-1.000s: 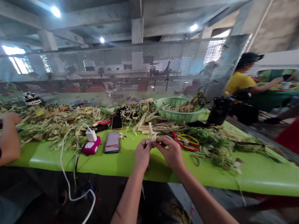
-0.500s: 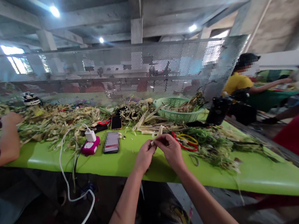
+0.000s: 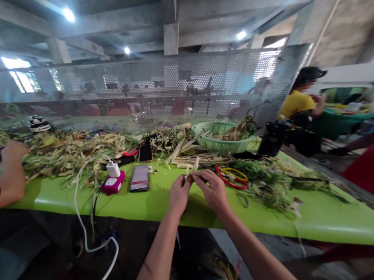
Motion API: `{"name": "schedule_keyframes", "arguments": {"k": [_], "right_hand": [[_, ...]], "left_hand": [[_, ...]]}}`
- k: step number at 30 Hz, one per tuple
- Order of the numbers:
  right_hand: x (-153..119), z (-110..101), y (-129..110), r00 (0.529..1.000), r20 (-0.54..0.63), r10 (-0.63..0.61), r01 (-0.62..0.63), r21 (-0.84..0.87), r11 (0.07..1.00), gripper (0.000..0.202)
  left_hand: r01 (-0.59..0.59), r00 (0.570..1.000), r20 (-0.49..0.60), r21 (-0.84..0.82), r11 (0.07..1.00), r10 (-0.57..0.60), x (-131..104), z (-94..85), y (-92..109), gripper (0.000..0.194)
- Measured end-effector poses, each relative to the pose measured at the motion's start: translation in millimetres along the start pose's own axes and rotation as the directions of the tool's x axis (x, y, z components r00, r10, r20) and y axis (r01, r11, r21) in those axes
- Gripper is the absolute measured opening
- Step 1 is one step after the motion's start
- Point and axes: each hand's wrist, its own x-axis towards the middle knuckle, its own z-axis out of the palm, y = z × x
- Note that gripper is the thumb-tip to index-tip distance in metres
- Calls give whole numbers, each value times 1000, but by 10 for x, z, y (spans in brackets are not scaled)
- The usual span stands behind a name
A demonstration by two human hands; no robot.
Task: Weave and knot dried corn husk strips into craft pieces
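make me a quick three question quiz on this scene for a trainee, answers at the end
1. True or false: the left hand and the right hand both hold the pale strip.
2. What stands on the pink box?
a) a phone
b) a white plug
c) a red loop
3. Fill in the colour: the basket is light ____.

Key: 1 true; 2 b; 3 green.
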Motion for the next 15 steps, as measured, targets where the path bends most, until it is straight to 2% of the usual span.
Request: {"name": "schedule_keyframes", "arguments": {"k": [4,7,11,15], "right_hand": [[18,7,71,990,-53,128,-119,157,980,15],[53,-10,136,979,-94,179,-158,196,968,21],[88,-33,152,971,-47,232,-215,242,946,31],[92,-50,101,971,-13,238,-225,289,931,32]], "left_hand": [[27,999,-24,-82,996,-29,-13,-11,17,25],[75,997,-5,-132,988,-77,-22,-14,33,26],[102,994,39,-130,986,-98,-19,-15,31,22],[131,991,40,-125,983,-127,2,-6,-8,21]]}}
